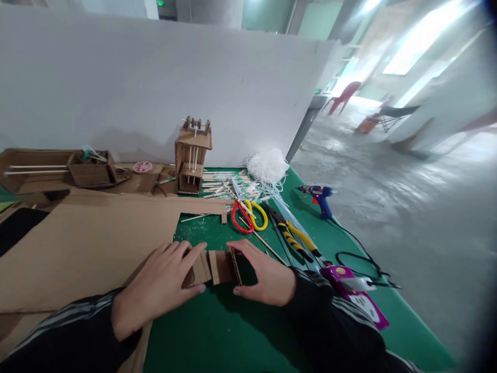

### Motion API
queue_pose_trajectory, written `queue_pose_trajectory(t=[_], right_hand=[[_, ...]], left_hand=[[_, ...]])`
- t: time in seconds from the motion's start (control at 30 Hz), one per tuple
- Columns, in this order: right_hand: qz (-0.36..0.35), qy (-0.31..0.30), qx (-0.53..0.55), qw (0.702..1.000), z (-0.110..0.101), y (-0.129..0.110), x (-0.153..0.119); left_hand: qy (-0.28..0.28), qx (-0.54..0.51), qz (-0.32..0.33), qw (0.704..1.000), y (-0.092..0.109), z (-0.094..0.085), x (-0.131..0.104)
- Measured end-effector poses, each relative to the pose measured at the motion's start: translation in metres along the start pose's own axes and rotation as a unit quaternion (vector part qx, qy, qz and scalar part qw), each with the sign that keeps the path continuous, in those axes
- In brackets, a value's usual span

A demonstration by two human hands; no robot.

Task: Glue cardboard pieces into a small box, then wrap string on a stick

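My left hand (166,274) is closed around a small cardboard piece (201,267), with thumb and fingers at its two ends. Part of that piece is hidden under the palm. Opposite it, my right hand (262,272) grips a second piece, a small cardboard box part (224,267), by its upright right wall. The corrugated edge of that wall faces up. Only a narrow gap parts the two pieces, low over the green table (217,331). Just beyond the hands lie scissors (248,216) with one red and one yellow handle.
Pliers (291,235), a blue glue gun (320,199) and a purple power strip (355,295) lie on the right. A large cardboard sheet (93,243) covers the left. Behind stand a cardboard model (194,155), scattered sticks (217,184), white string (267,167) and a white partition (155,77).
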State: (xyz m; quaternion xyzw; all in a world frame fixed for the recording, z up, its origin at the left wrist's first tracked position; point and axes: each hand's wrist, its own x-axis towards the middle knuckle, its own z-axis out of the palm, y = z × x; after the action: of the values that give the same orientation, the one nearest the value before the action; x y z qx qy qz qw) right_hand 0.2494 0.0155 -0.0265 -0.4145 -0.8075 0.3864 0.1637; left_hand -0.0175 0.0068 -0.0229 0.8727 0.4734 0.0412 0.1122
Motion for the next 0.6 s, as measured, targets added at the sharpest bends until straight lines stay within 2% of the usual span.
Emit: queue_pose_trajectory(t=[0.17,0.33,0.47,0.6], right_hand=[[0.03,-0.007,0.0,1.0,-0.012,0.004,-0.007],[0.01,0.004,-0.032,0.999,-0.023,0.003,-0.012],[0.013,0.037,-0.034,0.999,-0.028,0.0,-0.012],[0.017,0.044,-0.032,0.998,-0.03,0.001,-0.013]], left_hand=[[0.038,-0.005,-0.057,0.998,0.004,-0.004,0.005],[0.081,-0.031,-0.048,0.995,0.006,-0.017,0.009],[0.111,0.048,-0.042,0.992,0.004,-0.021,0.023],[0.092,0.125,-0.04,0.987,-0.001,-0.012,0.045]])
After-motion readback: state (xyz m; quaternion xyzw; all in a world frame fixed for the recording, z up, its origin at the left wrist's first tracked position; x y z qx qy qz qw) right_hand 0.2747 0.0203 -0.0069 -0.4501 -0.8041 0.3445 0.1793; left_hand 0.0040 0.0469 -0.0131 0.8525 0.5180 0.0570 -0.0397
